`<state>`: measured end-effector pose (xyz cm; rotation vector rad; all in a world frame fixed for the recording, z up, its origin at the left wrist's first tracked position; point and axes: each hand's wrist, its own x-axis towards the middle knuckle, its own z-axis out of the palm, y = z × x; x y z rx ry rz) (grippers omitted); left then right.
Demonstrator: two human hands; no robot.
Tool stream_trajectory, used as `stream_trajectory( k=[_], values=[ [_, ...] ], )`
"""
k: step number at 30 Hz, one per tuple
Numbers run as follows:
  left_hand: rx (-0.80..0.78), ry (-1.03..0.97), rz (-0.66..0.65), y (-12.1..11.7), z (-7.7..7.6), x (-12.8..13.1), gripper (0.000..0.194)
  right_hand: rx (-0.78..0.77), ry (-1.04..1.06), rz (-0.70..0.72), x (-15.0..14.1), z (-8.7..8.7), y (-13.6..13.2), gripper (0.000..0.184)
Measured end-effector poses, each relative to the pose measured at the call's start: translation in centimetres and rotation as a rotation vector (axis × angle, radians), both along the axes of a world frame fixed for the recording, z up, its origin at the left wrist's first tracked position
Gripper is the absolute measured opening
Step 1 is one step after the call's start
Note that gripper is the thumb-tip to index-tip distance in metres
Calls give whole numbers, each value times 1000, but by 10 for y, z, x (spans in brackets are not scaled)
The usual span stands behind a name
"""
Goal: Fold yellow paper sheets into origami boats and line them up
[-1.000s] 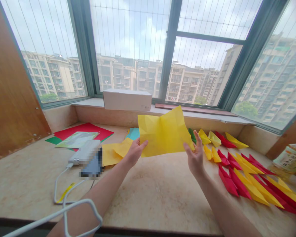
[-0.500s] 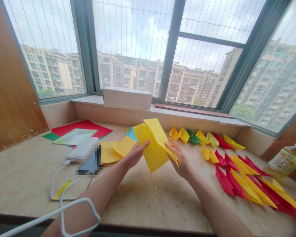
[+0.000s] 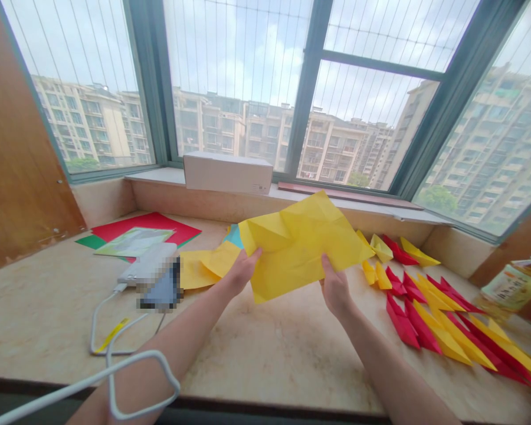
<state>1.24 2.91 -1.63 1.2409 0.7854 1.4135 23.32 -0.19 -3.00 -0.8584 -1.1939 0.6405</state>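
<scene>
A creased sheet of yellow paper [image 3: 301,242] is held up above the counter, opened out and tilted, with fold lines across it. My left hand [image 3: 243,270] pinches its lower left edge, thumb on top. At the lower right edge my right hand [image 3: 335,288] grips it the same way, its other fingers hidden behind the paper. Left of the sheet lie orange-yellow papers [image 3: 203,268], partly curled, with a bit of blue paper [image 3: 234,236] behind them. Folded paper boats, such as a red one [image 3: 400,251], stand to the right.
Several red and yellow folded shapes [image 3: 451,330] cover the right side, near a bottle [image 3: 513,283]. At left are red sheets [image 3: 153,223], a white power bank [image 3: 148,265], a blurred phone [image 3: 163,288] and a white cable [image 3: 110,354]. A white box [image 3: 228,173] stands on the sill.
The yellow paper has been opened out from a folded state and spread wider to the right. My right hand has moved from its side flap to its lower edge.
</scene>
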Motion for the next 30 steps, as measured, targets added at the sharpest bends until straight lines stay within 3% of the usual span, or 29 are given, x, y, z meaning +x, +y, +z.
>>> stream_trajectory(
  k=[3, 5, 12, 15, 18, 22, 25, 30],
  values=[
    [23, -19, 18, 2, -2, 0, 58, -85, 292, 138, -3, 7, -3, 56],
    [20, -43, 11, 1, -3, 1, 59, -116, 367, 175, -4, 12, -6, 58],
    [-27, -326, -200, 1, 14, -11, 54, -9, 397, 98, 17, 30, -1, 55],
    [-104, -425, -275, 3, 22, -26, 67, -96, 337, 158, 33, 34, 0, 49],
    [-249, -324, -396, 3, 22, -35, 78, -231, 207, 294, 41, 36, -3, 54],
    [-284, -90, -532, -6, 17, -26, 63, -226, 117, 298, 37, 36, -7, 63],
    [-185, -4, -490, -12, 15, -14, 76, -202, 90, 275, 35, 34, -5, 73],
    [-131, -11, -304, -7, 12, -11, 87, -293, 71, 213, 43, 29, -1, 88]
  ],
)
